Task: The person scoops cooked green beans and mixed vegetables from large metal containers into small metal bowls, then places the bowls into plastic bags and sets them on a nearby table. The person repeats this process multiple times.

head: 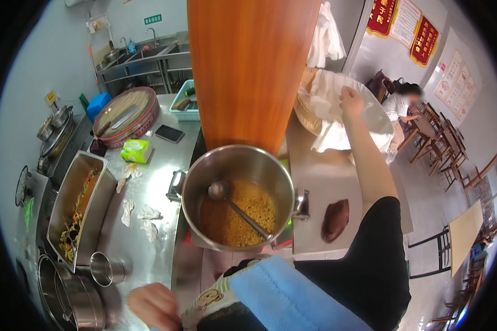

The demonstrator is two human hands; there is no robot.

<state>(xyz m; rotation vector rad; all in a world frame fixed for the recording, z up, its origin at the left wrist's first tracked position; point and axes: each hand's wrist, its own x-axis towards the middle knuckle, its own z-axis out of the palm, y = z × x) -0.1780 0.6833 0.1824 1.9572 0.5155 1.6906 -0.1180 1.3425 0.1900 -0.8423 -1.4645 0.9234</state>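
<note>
A deep steel stockpot (288, 186) stands in the middle, with yellow grains or beans in brownish liquid (248, 211) and a metal ladle (218, 190) lying in it. My right hand (351, 99) is raised over a woven basket (308, 111) lined with white cloth (329, 132); its fingers are curled, and whether it pinches the cloth cannot be told. Low on the left, my left hand (154, 304) is blurred, with curled fingers, near a steel cup (107, 269) and a large steel pot (76, 298). What it holds, if anything, is unclear.
A wooden pillar (252, 74) rises behind the stockpot. Along the left counter are a steel food pan (93, 207), crumpled tissues (150, 223), a tissue pack (136, 151), a phone (170, 133), and a cleaver (124, 116) on a round board. A dark red piece (335, 220) lies on the right counter. A person (397, 107) sits beyond.
</note>
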